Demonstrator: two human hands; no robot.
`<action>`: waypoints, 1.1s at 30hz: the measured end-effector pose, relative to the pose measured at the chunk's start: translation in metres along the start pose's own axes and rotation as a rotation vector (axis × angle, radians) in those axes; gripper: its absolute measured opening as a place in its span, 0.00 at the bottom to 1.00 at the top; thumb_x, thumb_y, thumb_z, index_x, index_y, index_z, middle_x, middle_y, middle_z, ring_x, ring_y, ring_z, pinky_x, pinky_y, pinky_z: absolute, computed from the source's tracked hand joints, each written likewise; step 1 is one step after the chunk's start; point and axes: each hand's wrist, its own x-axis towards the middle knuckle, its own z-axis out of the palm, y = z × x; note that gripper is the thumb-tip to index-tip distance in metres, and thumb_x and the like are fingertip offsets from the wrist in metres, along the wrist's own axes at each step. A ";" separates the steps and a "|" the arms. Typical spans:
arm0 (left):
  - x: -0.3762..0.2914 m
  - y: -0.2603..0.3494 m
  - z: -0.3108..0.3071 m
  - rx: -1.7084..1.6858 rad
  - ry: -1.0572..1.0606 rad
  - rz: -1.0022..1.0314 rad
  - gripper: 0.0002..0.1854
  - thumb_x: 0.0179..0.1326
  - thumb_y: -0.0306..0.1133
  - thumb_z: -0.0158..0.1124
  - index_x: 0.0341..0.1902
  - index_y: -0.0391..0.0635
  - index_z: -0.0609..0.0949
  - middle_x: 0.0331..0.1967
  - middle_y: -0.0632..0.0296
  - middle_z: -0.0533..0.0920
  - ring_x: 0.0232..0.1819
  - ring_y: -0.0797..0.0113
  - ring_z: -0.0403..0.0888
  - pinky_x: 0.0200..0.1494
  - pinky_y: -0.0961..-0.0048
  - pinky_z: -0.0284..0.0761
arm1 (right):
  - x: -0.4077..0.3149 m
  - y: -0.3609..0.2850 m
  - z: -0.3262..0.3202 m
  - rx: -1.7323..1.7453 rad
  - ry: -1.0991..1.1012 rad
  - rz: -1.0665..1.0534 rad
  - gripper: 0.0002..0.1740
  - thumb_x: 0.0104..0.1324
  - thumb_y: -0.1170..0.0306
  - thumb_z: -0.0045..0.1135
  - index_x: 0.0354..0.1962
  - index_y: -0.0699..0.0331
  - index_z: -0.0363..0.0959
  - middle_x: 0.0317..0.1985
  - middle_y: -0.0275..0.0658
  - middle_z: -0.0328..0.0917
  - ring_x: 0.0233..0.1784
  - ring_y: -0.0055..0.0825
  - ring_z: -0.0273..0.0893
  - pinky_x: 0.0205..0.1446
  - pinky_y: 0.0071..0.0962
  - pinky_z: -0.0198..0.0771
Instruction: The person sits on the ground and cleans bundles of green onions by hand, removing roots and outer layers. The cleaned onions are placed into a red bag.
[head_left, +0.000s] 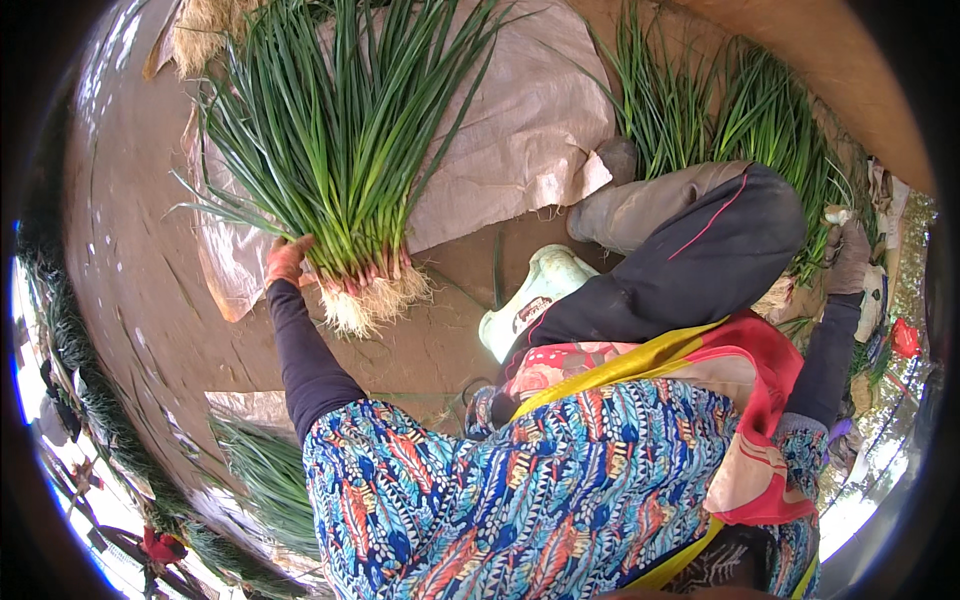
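Observation:
A large fan of spring onions (352, 165) lies with its pale roots (371, 304) towards me and its green leaves pointing away. My left hand (287, 260), in an orange glove, grips at the left side of the stalk bases, and a few leaves trail out leftward from beside it. Far to the right, my right hand (849, 255) wears a brownish glove. Its fingers are curled at a small whitish plant piece (836, 215), whose exact kind is unclear. Beyond that hand stand more spring onions (772, 120), partly hidden by my bent knee.
A pale woven plastic sheet (517, 112) lies under the leaves on brown ground (450, 337). A light green plastic stool (536, 292) shows by my leg. More green leaves (266, 472) lie at lower left, and a root bundle (210, 34) sits at the top left.

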 end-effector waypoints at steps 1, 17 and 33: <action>0.001 0.004 0.000 0.010 0.013 -0.039 0.25 0.46 0.29 0.63 0.51 0.43 0.72 0.40 0.59 0.79 0.43 0.58 0.75 0.48 0.62 0.67 | -0.001 0.000 0.000 -0.008 0.013 0.024 0.11 0.59 0.62 0.47 0.31 0.61 0.71 0.14 0.27 0.64 0.10 0.14 0.56 0.11 0.14 0.50; 0.000 -0.055 -0.009 -0.461 0.192 0.159 0.36 0.51 0.22 0.55 0.65 0.45 0.55 0.54 0.53 0.70 0.49 0.62 0.71 0.46 0.68 0.69 | 0.025 0.027 -0.012 -0.104 -0.041 0.098 0.09 0.59 0.61 0.46 0.27 0.56 0.66 0.14 0.27 0.63 0.09 0.16 0.56 0.11 0.18 0.50; -0.091 0.021 0.068 -0.011 -0.008 0.571 0.21 0.52 0.33 0.57 0.50 0.36 0.73 0.41 0.53 0.78 0.43 0.66 0.75 0.48 0.74 0.68 | 0.046 0.091 -0.001 -1.318 -0.194 -0.593 0.08 0.36 0.75 0.61 0.18 0.61 0.70 0.21 0.43 0.69 0.28 0.39 0.70 0.31 0.33 0.68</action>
